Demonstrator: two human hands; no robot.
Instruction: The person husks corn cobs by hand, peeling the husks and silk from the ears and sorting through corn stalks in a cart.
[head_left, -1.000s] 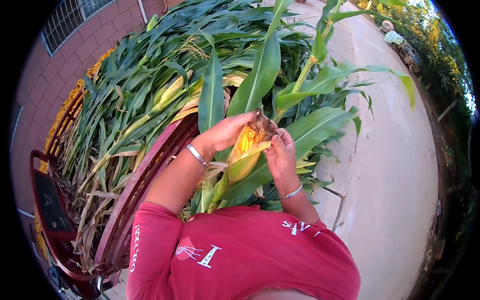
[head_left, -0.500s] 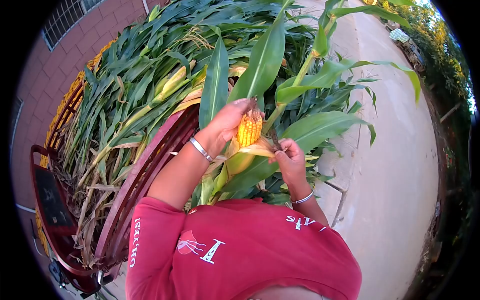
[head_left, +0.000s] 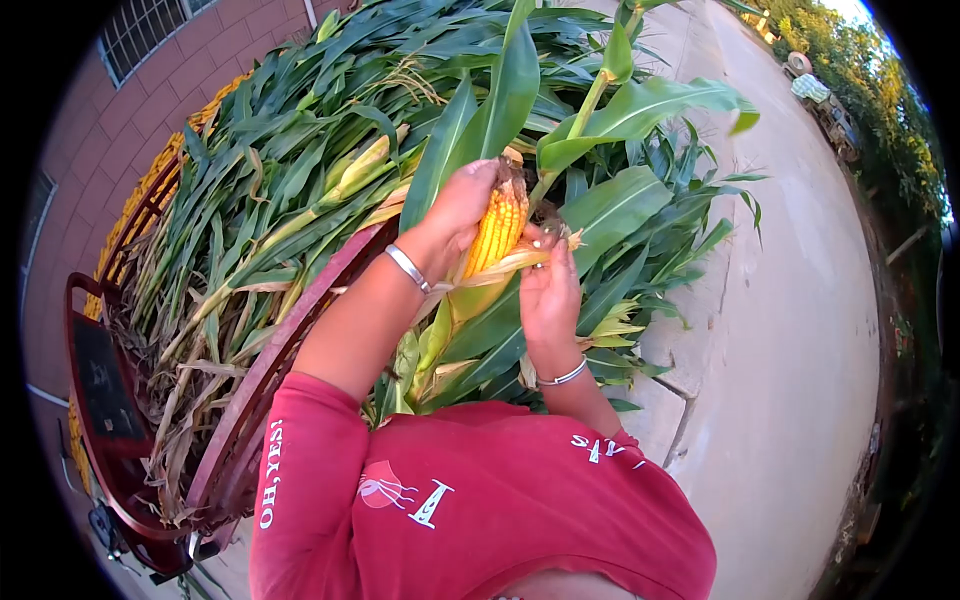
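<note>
An ear of corn (head_left: 497, 232) with bare yellow kernels sticks up out of its partly peeled husk (head_left: 480, 298), still on a green cornstalk (head_left: 590, 105). My left hand (head_left: 460, 212) is closed round the left side of the ear near its dark, dried tip. On the ear's right, my right hand (head_left: 550, 292) pinches a pale strip of husk and dark silk between thumb and fingers. Broad green leaves surround both hands.
A red metal cart (head_left: 290, 350) heaped with cut cornstalks (head_left: 270, 180) stands on the left, beside a brick wall (head_left: 150, 130). Concrete pavement (head_left: 780, 330) runs along the right, edged by bushes (head_left: 850, 80).
More of the kernels now show, as the husk is lower on the right side. My right hand has moved up and left, close to the ear. The stalk has shifted left.
</note>
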